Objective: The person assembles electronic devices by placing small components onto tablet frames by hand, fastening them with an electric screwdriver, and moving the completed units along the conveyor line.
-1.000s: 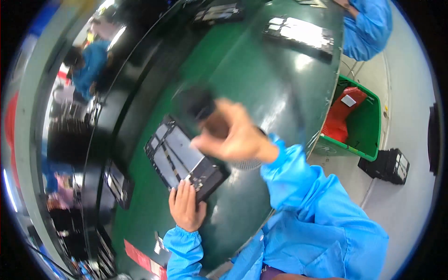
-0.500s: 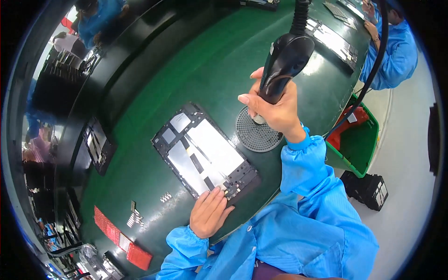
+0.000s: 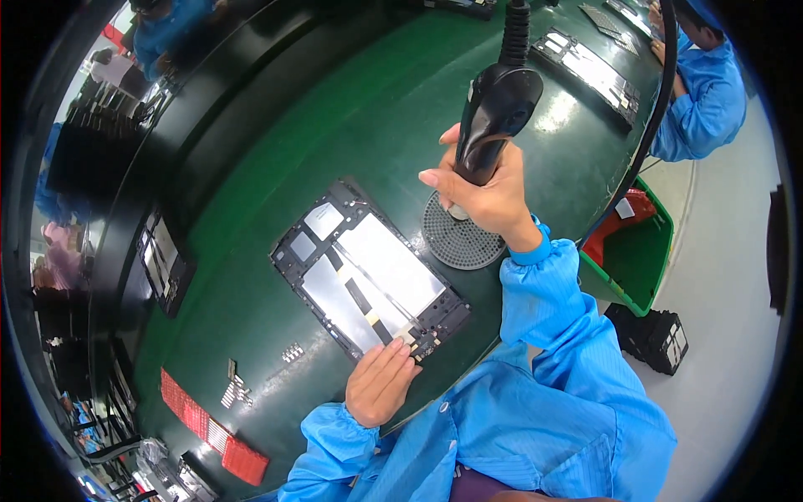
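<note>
My left hand (image 3: 381, 383) lies flat, fingers stretched together, on the near edge of an opened tablet housing (image 3: 361, 276). The housing has a black frame, silver-white panels and a dark ribbon strip, and rests slantwise on the green table (image 3: 335, 151). My right hand (image 3: 493, 197) is wrapped around a black handheld tool (image 3: 493, 113) that hangs from a ribbed black hose (image 3: 516, 33). The tool's pale lower end (image 3: 457, 212) points down over a round grey perforated disc (image 3: 462, 238). I cannot make out exactly what kind of tool it is.
Small metal parts (image 3: 236, 391) and a red strip (image 3: 196, 410) lie at near left. Another tablet housing (image 3: 163, 266) stands at the left edge, another (image 3: 588, 77) at far right. A green bin (image 3: 657, 266) and stacked black parts (image 3: 651, 339) are right. A person (image 3: 711, 100) works far right.
The tablet housing has shifted slightly right under my left hand, which moved with it. My right hand keeps its grip on the black tool. The whole view has drifted slightly.
</note>
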Available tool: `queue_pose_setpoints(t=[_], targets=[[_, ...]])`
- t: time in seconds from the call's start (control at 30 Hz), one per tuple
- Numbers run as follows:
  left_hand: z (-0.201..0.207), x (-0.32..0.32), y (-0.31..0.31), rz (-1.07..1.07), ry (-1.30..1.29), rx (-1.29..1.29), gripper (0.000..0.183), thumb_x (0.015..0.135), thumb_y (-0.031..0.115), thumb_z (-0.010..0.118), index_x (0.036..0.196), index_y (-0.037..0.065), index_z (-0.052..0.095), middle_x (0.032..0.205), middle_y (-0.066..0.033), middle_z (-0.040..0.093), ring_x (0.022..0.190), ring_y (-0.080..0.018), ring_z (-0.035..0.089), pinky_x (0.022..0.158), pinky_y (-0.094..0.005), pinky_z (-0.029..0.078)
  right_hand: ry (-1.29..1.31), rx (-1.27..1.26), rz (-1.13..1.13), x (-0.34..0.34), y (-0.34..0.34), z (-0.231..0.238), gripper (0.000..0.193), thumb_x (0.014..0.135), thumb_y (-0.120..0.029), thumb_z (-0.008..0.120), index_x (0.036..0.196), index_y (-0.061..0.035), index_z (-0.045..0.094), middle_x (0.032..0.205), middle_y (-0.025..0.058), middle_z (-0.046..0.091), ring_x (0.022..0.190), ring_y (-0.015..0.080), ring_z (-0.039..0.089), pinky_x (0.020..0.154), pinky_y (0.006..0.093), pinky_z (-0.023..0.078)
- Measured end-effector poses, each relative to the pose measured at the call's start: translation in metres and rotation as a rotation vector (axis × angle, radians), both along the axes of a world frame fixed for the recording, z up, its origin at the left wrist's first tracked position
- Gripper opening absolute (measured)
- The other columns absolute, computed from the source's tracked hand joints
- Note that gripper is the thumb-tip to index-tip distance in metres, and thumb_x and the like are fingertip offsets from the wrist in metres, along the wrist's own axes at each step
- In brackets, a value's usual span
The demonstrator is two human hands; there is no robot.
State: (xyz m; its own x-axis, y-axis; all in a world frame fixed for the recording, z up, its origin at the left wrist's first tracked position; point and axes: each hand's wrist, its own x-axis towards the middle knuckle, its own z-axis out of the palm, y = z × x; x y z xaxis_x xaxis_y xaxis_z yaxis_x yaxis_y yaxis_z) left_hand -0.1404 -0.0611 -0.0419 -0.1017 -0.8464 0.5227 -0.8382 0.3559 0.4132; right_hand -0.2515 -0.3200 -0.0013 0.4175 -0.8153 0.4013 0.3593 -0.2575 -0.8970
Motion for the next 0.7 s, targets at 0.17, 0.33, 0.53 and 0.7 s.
queue_pose_setpoints(t=[0.17, 0.33, 0.53, 0.7], targets=[[-0.001, 0.0, 0.001, 0.001, 0.004, 0.001, 0.027, 0.061, 0.003, 0.078, 0.084, -0.002, 0.064, 0.09, -0.0176, 0.067, 0.094, -0.0295, 0.064, 0.086, -0.0391, 0.048, 0.001, -0.002, 0.027, -0.001, 0.0, 0.0, 0.037, 0.073, -0.001, 0.073, 0.102, -0.0013, 0.05, 0.063, 0.002, 0.056, 0.049, 0.0067, 0.052, 0.044, 0.0213, 0.042], [0.002, 0.014, 0.007, -0.008, 0.104, 0.153, 0.066, 0.062, 0.013, 0.081, 0.12, 0.004, 0.051, 0.117, -0.0206, 0.057, 0.113, -0.0339, 0.053, 0.094, -0.0477, 0.041, -0.003, 0.037, 0.018, 0.003, 0.004, 0.002, 0.037, 0.073, 0.0, 0.072, 0.102, -0.0001, 0.05, 0.062, 0.0016, 0.056, 0.05, 0.0067, 0.052, 0.045, 0.0212, 0.042], [0.03, 0.087, -0.056, 0.497, 0.38, -0.174, 0.035, 0.078, -0.004, 0.057, 0.113, -0.006, 0.057, 0.117, -0.0206, 0.057, 0.111, -0.0298, 0.055, 0.096, -0.036, 0.04, -0.077, -0.015, -0.027, -0.005, 0.009, 0.012, 0.039, 0.072, 0.006, 0.07, 0.104, 0.0038, 0.049, 0.063, 0.0022, 0.055, 0.051, 0.0083, 0.053, 0.046, 0.0215, 0.042], [0.002, 0.137, -0.124, 0.517, 0.848, -0.277, 0.031, 0.081, 0.002, 0.064, 0.11, -0.007, 0.058, 0.101, -0.0139, 0.064, 0.092, -0.018, 0.061, 0.082, -0.0265, 0.047, -0.065, -0.008, -0.026, -0.005, 0.009, 0.01, 0.039, 0.072, 0.006, 0.069, 0.105, 0.0035, 0.047, 0.063, 0.0038, 0.056, 0.05, 0.0098, 0.054, 0.046, 0.0224, 0.043]])
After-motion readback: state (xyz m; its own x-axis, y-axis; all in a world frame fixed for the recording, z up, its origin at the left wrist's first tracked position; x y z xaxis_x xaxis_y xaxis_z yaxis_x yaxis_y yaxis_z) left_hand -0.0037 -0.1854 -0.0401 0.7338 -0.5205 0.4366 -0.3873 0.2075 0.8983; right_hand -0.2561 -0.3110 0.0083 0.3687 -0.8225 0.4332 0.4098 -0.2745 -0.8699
